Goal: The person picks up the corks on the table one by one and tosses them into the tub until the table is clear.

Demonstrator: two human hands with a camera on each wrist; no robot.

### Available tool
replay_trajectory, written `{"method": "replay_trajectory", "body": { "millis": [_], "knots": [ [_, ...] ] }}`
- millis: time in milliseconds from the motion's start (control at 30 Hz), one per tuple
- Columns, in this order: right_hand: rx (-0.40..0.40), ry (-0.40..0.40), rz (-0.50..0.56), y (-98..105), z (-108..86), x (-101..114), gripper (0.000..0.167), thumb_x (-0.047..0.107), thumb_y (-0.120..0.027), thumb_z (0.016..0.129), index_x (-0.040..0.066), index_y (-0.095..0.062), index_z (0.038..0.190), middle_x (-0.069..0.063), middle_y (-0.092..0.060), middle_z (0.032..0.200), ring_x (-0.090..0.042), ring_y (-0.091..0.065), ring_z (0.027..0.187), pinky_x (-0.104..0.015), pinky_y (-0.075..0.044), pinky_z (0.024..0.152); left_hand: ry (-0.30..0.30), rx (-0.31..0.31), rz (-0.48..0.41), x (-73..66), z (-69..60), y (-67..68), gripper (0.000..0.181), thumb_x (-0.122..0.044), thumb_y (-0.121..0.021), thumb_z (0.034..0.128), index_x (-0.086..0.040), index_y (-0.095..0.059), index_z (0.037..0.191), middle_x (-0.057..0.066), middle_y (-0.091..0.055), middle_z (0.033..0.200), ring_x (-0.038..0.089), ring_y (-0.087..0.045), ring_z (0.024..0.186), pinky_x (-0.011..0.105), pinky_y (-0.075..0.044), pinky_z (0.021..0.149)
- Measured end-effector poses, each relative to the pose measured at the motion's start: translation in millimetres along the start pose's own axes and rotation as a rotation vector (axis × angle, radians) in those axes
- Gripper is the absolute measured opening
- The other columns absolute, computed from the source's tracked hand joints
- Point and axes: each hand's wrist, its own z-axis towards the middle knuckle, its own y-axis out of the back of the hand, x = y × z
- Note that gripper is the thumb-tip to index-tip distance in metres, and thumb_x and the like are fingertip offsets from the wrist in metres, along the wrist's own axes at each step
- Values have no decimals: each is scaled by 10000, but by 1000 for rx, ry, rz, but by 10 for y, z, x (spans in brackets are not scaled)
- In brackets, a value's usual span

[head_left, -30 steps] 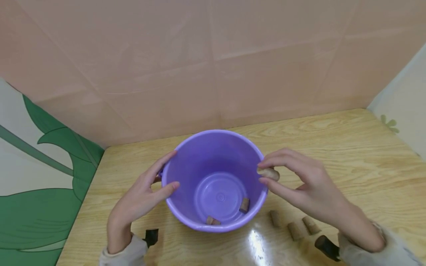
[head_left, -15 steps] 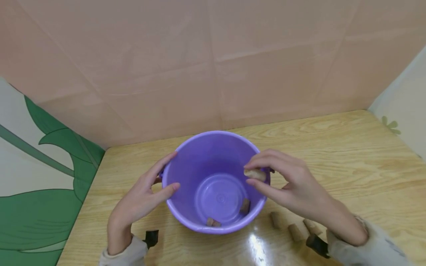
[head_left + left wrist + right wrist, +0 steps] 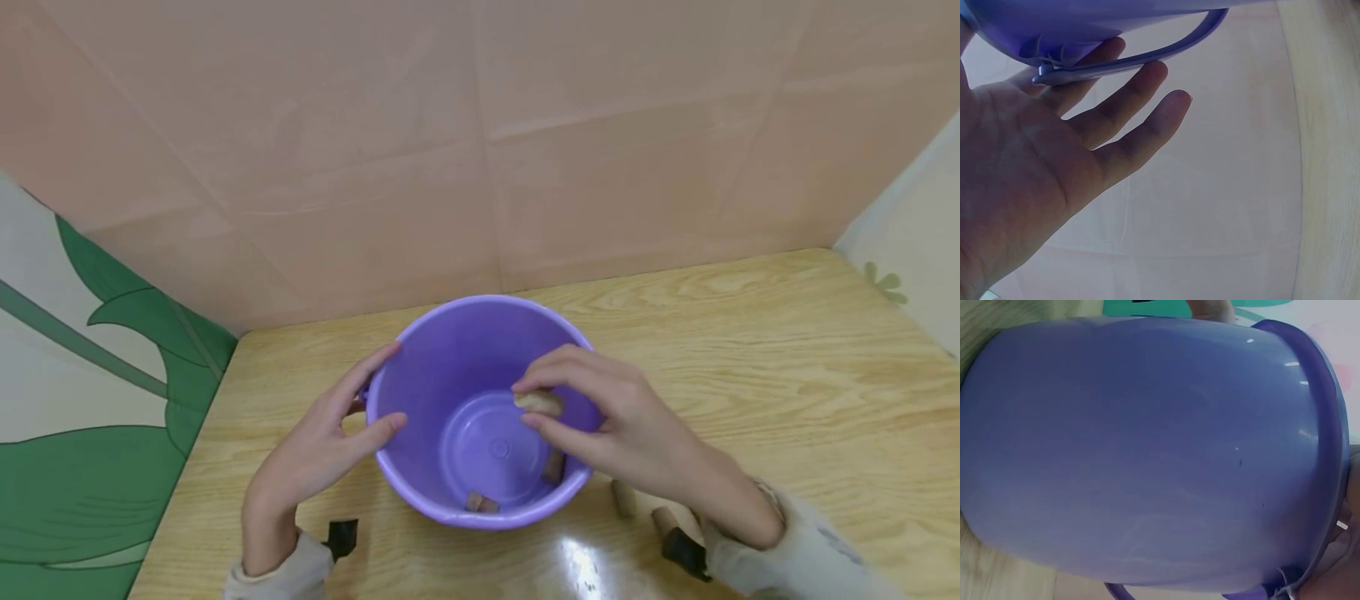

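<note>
A purple bucket [image 3: 465,350] stands on the wood-grain table, its mouth facing me. My left hand [image 3: 322,446] holds its left rim, thumb inside and fingers outside; in the left wrist view those fingers lie near the bucket handle [image 3: 1141,59]. Over the bucket's opening, my right hand [image 3: 618,408] pinches a pale tan cork [image 3: 538,403] between thumb and fingertips. Inside, near the bottom, lie a brown cork [image 3: 553,467] at the right and small brown cork pieces [image 3: 482,502] at the front. The bucket's outer wall [image 3: 1147,450] fills most of the right wrist view.
On the table [image 3: 787,358], right of the bucket, lie a cork [image 3: 622,498] and another cork [image 3: 663,520], partly covered by the black wrist device [image 3: 684,552]. A second black device [image 3: 342,537] sits at the left cuff. A pinkish wall [image 3: 480,167] rises behind.
My right hand has moved left with the cork, from the bucket's right rim to over its opening. The left hand and the bucket have stayed in place.
</note>
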Motion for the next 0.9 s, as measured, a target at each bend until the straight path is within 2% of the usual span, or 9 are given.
{"method": "replay_trajectory", "body": {
  "millis": [267, 467, 667, 900],
  "knots": [
    [41, 7, 1, -25, 59, 11, 295, 29, -782, 808, 93, -696, 1083, 7, -688, 1035, -77, -628, 965, -165, -513, 874, 5, 2, -9, -2, 6, 1, 686, -231, -643, 966, -294, -301, 1557, 58, -527, 1432, 224, -601, 1145, 395, -526, 952],
    [91, 3, -33, -41, 118, 9, 186, 169, -740, 894, 118, -700, 1069, 36, -695, 1027, -55, -624, 935, -157, -520, 840, 4, 4, -14, -2, 6, -1, 684, -227, -641, 967, -281, -302, 1559, 66, -521, 1437, 226, -600, 1140, 388, -531, 945],
    [124, 7, -117, -46, 123, -7, 227, 105, -785, 829, 146, -704, 1037, 64, -703, 974, -42, -616, 857, -176, -530, 785, 2, 1, -11, -5, 9, -2, 691, -223, -641, 965, -279, -297, 1561, 75, -516, 1443, 242, -596, 1155, 459, -520, 951],
    [190, -84, -201, -35, 113, 11, 236, 143, -789, 819, 197, -699, 1030, 125, -690, 962, 7, -596, 841, -220, -533, 757, -2, -3, 1, -1, 10, -2, 694, -216, -642, 964, -269, -295, 1563, 73, -527, 1427, 228, -595, 1149, 433, -523, 959]
  ]
}}
